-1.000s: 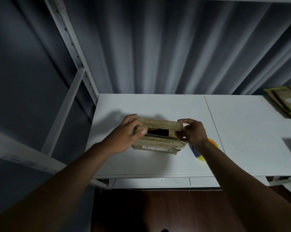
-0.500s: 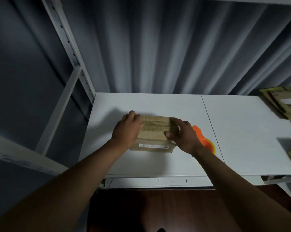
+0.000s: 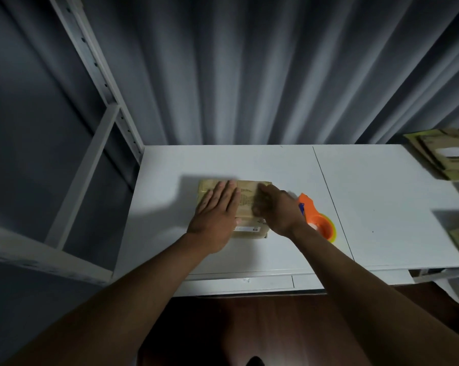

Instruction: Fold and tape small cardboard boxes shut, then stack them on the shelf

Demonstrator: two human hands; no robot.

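Since a second ago the top flaps have gone from gaping to closed; small brown cardboard box [image 3: 245, 204] sits mid-left on white bench [image 3: 381, 207]. Left hand [image 3: 218, 210] lies flat, fingers straight, pressing the lid, probably pinning flaps for taping. Right hand [image 3: 274, 210] rests on the box's right part, blurred, cannot tell its fingers' state. Orange tape dispenser [image 3: 319, 223] lies just right of the box, within reach. Flattened cardboard pile [image 3: 445, 154] far right of the box.
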